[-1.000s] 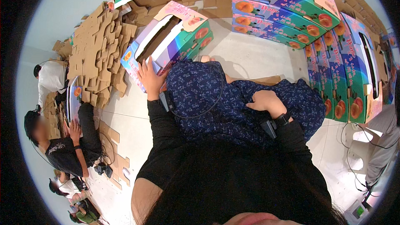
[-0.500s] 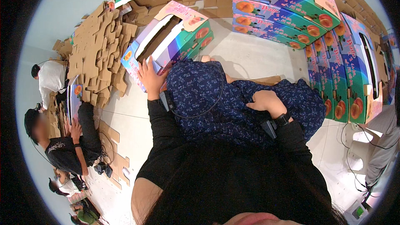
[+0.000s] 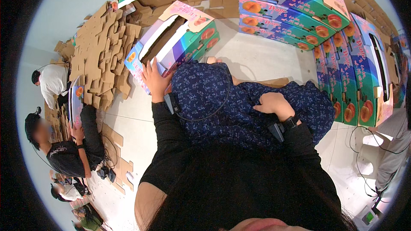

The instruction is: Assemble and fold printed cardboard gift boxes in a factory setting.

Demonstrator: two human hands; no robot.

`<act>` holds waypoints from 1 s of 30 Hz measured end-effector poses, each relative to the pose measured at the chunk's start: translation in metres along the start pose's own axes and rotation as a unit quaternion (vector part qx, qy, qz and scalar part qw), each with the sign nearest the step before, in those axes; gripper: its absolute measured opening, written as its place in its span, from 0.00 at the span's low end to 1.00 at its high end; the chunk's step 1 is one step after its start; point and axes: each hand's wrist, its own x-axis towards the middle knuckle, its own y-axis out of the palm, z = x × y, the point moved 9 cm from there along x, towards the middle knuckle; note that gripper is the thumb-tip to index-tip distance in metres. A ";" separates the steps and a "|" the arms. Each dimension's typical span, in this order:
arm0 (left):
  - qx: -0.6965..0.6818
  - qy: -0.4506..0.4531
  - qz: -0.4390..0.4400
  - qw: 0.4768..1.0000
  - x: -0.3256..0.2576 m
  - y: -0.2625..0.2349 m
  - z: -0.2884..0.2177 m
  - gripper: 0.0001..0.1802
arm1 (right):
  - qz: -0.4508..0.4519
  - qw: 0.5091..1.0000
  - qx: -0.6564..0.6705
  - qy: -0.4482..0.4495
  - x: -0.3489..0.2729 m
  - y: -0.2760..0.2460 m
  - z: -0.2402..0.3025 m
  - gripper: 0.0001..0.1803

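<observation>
**Hands at the open fruit carton**

Fingers of the left hand (image 3: 155, 80) spread flat against the near side of the open fruit carton (image 3: 175, 42), which lies tilted on the floor (image 3: 261, 60). The right hand (image 3: 273, 103) rests loosely curled on the blue patterned skirt (image 3: 222, 102), holding nothing. Right of the carton, bare floor runs to the stacked cartons (image 3: 342, 47). Cardboard inserts (image 3: 100, 55) crowd its left edge; beyond them a crouching person (image 3: 64, 154).

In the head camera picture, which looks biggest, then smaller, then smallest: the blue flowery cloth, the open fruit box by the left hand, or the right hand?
1. Blue flowery cloth, though it is nearest the camera.
2. Open fruit box.
3. Right hand.
</observation>
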 end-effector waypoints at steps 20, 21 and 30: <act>0.009 0.011 -0.014 1.000 0.000 -0.005 0.000 0.54 | 0.033 0.999 0.000 0.012 -0.001 0.000 0.001 0.28; 0.009 0.011 -0.014 1.000 0.000 -0.006 0.001 0.54 | 0.032 0.999 0.000 0.011 -0.001 0.000 0.001 0.28; -0.045 -0.011 0.022 0.999 0.006 -0.007 0.006 0.53 | 0.026 1.000 -0.009 0.009 0.000 0.001 0.000 0.28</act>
